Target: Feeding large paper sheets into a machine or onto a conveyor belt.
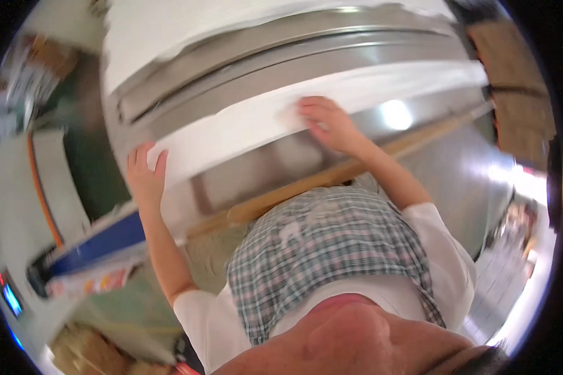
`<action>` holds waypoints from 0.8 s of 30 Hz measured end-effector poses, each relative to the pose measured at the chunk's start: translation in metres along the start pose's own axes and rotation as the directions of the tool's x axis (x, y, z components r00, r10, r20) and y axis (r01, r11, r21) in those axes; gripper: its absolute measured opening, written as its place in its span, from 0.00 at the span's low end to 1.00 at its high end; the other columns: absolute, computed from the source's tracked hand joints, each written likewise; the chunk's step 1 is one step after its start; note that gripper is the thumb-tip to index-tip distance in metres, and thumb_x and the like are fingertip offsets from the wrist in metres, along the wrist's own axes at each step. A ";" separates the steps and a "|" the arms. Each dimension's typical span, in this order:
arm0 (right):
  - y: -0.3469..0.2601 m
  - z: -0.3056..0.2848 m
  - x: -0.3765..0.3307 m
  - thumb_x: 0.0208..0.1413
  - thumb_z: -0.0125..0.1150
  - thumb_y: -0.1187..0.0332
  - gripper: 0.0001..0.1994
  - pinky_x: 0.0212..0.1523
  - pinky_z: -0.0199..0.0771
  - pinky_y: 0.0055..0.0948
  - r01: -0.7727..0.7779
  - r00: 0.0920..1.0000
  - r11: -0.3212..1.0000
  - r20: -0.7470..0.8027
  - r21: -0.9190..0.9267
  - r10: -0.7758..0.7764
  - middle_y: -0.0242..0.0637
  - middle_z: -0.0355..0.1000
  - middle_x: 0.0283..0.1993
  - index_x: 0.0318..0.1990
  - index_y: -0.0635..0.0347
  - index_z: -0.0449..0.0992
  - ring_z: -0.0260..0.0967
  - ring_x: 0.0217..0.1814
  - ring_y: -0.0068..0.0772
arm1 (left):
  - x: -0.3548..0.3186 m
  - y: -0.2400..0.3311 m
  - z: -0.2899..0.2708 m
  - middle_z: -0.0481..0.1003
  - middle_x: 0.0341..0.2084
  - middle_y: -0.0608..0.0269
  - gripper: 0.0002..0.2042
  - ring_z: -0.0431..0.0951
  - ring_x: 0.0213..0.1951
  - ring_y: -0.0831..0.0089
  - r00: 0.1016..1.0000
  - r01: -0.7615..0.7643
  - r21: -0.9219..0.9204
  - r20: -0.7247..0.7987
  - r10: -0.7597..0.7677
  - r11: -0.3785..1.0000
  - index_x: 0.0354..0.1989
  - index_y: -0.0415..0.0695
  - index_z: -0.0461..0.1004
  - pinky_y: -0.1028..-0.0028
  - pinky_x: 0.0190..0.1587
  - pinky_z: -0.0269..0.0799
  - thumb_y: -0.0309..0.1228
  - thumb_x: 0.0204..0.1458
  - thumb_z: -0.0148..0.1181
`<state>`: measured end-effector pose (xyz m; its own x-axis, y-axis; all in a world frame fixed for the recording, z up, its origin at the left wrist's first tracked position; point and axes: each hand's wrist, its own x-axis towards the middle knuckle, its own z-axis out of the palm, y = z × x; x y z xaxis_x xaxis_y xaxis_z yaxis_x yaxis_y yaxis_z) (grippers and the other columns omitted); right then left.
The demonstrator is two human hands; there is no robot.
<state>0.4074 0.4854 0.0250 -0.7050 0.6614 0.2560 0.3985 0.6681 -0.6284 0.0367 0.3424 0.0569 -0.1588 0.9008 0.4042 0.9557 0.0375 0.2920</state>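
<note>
Left hand point(145, 175), right hand point(327, 122) — flat (fingers spread) on white sheet point(244, 122).

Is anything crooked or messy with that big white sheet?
Yes, a little. The white sheet runs slanted across the metal table, and its far edge looks ragged and uneven. The left hand rests on its lower end and the right hand lies flat on its middle. Nothing looks spilled.

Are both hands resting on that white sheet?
Yes: the left hand and right hand both lie flat on the white sheet.
</note>
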 end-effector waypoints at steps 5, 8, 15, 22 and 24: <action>0.006 -0.002 -0.013 0.46 0.54 0.72 0.09 0.50 0.63 0.35 0.014 0.998 0.999 -0.066 -0.051 -0.017 0.37 0.69 0.44 0.37 0.59 0.73 0.65 0.48 0.39 | -0.002 -0.002 0.072 0.72 0.23 0.47 0.16 0.70 0.30 0.51 0.905 0.350 0.073 0.231 -0.357 0.934 0.24 0.37 0.70 0.58 0.33 0.63 0.39 0.53 0.49; 0.022 -0.029 -0.022 0.45 0.52 0.72 0.08 0.49 0.60 0.35 0.007 0.998 0.997 -0.063 -0.077 -0.012 0.34 0.70 0.39 0.35 0.57 0.72 0.65 0.44 0.35 | -0.043 -0.023 0.070 0.71 0.25 0.44 0.13 0.70 0.30 0.49 0.937 0.319 -0.013 0.155 -0.314 0.948 0.25 0.36 0.69 0.58 0.33 0.63 0.34 0.54 0.45; 0.116 -0.137 -0.043 0.41 0.50 0.76 0.13 0.48 0.60 0.34 0.070 0.984 0.913 0.179 -0.402 0.004 0.33 0.67 0.38 0.38 0.54 0.70 0.62 0.45 0.36 | -0.114 -0.090 -0.010 0.73 0.31 0.46 0.15 0.72 0.35 0.49 0.859 0.337 0.571 0.138 -0.493 0.748 0.34 0.36 0.73 0.59 0.38 0.66 0.35 0.55 0.42; 0.196 -0.210 -0.040 0.39 0.52 0.78 0.19 0.50 0.58 0.36 0.114 0.925 0.888 0.374 -0.445 0.068 0.38 0.62 0.42 0.43 0.56 0.66 0.58 0.49 0.40 | -0.071 0.007 0.038 0.74 0.34 0.53 0.16 0.72 0.38 0.54 0.866 0.471 0.305 0.021 -0.500 0.828 0.36 0.39 0.73 0.61 0.42 0.67 0.39 0.55 0.45; 0.216 -0.217 -0.039 0.38 0.52 0.78 0.19 0.49 0.58 0.36 0.134 0.924 0.903 0.380 -0.408 0.034 0.39 0.61 0.42 0.43 0.57 0.66 0.58 0.48 0.41 | -0.033 0.078 0.076 0.73 0.40 0.54 0.18 0.71 0.43 0.56 0.857 0.442 0.335 0.116 -0.502 0.832 0.40 0.43 0.73 0.63 0.46 0.65 0.42 0.55 0.43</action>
<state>0.6480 0.6781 0.0390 -0.8610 0.5045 -0.0641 0.5045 0.8314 -0.2331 0.1356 0.3488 0.0002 -0.5873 0.8032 0.0996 0.8079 0.5745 0.1311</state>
